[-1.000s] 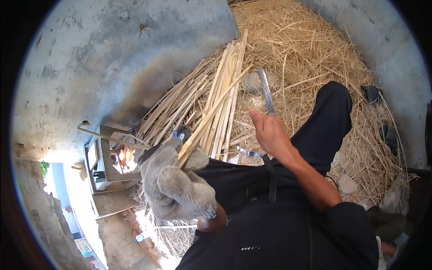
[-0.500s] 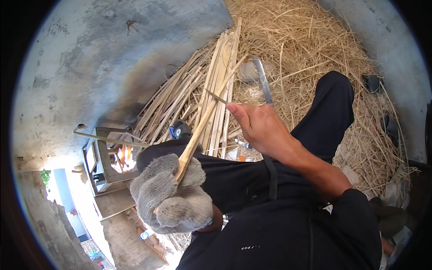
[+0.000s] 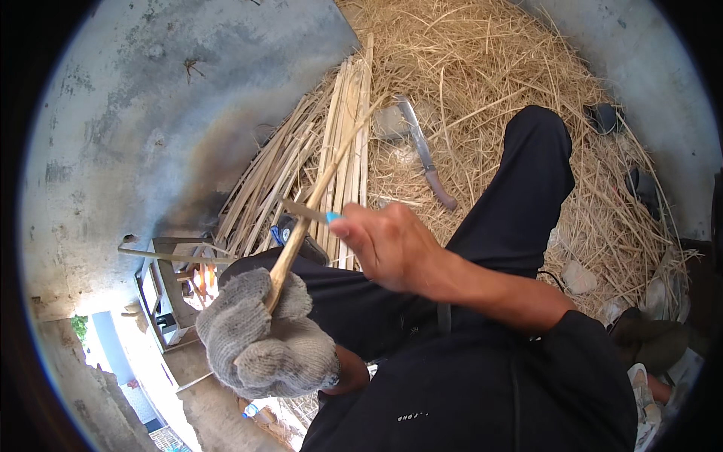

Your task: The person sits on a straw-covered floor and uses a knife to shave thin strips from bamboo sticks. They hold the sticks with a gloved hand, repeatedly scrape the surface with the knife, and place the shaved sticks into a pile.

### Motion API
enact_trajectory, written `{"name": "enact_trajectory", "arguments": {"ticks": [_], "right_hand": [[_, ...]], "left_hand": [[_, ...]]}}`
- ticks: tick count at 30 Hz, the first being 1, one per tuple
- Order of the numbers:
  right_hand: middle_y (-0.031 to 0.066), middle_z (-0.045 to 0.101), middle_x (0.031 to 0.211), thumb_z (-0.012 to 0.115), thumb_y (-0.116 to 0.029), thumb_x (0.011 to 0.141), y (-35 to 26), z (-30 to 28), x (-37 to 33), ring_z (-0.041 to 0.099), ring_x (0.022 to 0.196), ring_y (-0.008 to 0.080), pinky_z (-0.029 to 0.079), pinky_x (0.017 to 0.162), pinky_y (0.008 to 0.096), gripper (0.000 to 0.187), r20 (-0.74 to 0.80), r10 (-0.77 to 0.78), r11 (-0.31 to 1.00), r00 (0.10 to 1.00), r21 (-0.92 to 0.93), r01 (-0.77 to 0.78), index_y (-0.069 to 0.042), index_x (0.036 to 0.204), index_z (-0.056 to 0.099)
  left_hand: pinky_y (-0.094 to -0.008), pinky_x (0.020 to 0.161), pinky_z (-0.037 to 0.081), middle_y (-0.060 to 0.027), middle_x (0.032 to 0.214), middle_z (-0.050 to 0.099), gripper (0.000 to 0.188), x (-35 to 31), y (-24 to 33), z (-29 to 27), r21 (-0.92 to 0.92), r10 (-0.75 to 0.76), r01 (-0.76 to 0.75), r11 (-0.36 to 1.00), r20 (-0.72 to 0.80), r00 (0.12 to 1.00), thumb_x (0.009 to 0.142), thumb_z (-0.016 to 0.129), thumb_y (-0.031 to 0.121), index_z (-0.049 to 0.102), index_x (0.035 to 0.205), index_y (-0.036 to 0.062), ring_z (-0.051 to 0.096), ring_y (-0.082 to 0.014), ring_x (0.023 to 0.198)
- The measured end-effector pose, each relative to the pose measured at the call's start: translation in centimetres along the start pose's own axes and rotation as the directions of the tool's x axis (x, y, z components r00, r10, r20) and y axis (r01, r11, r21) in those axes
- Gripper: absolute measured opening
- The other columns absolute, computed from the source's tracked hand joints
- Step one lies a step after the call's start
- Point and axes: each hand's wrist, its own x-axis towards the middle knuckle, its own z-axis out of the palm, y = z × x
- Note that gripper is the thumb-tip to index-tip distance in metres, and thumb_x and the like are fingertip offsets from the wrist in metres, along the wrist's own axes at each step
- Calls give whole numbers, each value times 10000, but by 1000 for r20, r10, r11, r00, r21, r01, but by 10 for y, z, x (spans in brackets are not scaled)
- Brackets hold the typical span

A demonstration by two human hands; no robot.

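My left hand (image 3: 271, 339), in a thick grey knitted glove, is closed around the lower end of a bamboo strip (image 3: 322, 183). The strip slants up and away from me, its thin far end over the straw. In my bare right hand (image 3: 399, 245) is a small knife, its short blade (image 3: 303, 210) lying across the strip a little above the glove. A light blue patch shows at the fingertips; the fist hides the knife's handle. Beyond my right hand a machete (image 3: 418, 139) with a brown handle lies on the straw, next to a greyish block (image 3: 392, 123).
Long split bamboo strips (image 3: 340, 128) are piled by the concrete wall (image 3: 173, 98). Loose straw and shavings (image 3: 482, 60) cover the ground ahead. My raised knee (image 3: 536, 143) stands at the right. A wooden frame (image 3: 169, 294) is at the left, and another person's foot (image 3: 644, 399) shows lower right.
My right hand has drawn the knife down the strip toward my gloved hand. The machete's handle, hidden behind my right hand before, now shows. The whole view has shifted slightly.
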Motion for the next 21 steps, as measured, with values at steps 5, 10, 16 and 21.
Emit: {"name": "enact_trajectory", "arguments": {"ticks": [5, 10, 16, 21], "right_hand": [[167, 495, 539, 350, -394, 1061, 163, -55, -7, 517, 469, 340, 440, 497, 448, 550, -82, 700, 645, 709, -354, -677, 3, 750, 567], [208, 523, 589, 406, -321, 1054, 42, -33, -8, 511, 481, 352, 406, 488, 449, 448, 5, 358, 933, 934, 44, -358, 36, 862, 596], [170, 491, 486, 445, -386, 1034, -38, -27, -2, 550, 448, 385, 422, 439, 459, 470, 101, 26, 987, 995, 156, -42, -36, 731, 528], [143, 459, 500, 421, -407, 1041, 11, -9, 1, 520, 425, 347, 402, 426, 430, 494, 11, 1, 992, 1000, -129, 1, -44, 716, 501]], "left_hand": [[-255, 434, 588, -223, 821, 574, 481, 10, 6, 6, 109, -77, 75, 991, 13, 997, 1017, 453, 391, 560, 876, -57, 633, -268, 651], [-313, 487, 610, -228, 831, 583, 466, -20, 3, -20, 37, -170, 171, 985, -32, 985, 990, 498, 416, 565, 882, -33, 644, -292, 662], [-513, 605, 583, -163, 697, 621, 424, -16, 5, -21, -148, -221, 232, 961, 87, 971, 850, 676, 436, 609, 719, 39, 638, -320, 567], [-485, 813, 598, -152, 915, 661, 346, -23, -5, -52, -2, -259, 266, 964, 209, 943, 869, 677, 379, 629, 908, 38, 689, -331, 814]]}}
